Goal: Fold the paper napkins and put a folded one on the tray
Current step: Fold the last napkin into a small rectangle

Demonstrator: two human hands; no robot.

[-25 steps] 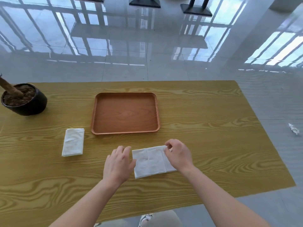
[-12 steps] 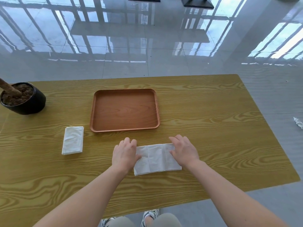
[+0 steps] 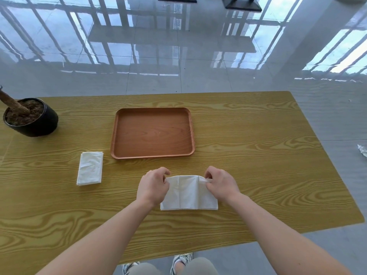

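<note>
A white paper napkin (image 3: pixel 188 193) lies on the wooden table (image 3: pixel 258 165) just in front of me, with creases running across it. My left hand (image 3: pixel 154 185) pinches its far left corner and my right hand (image 3: pixel 221 184) pinches its far right corner, lifting the far edge slightly off the table. A brown wooden tray (image 3: pixel 153 132) sits beyond the napkin with nothing in it. A small stack of white napkins (image 3: pixel 90 168) lies to the left of the tray's near corner.
A black pot (image 3: pixel 31 118) with soil and a brown stem stands at the table's far left. A crumpled white scrap (image 3: pixel 362 152) lies on the grey floor to the right. The table's right edge runs diagonally close to my right arm.
Both hands went from pressing flat on the napkin's sides to pinching its far corners. The napkin's far edge has come up off the table.
</note>
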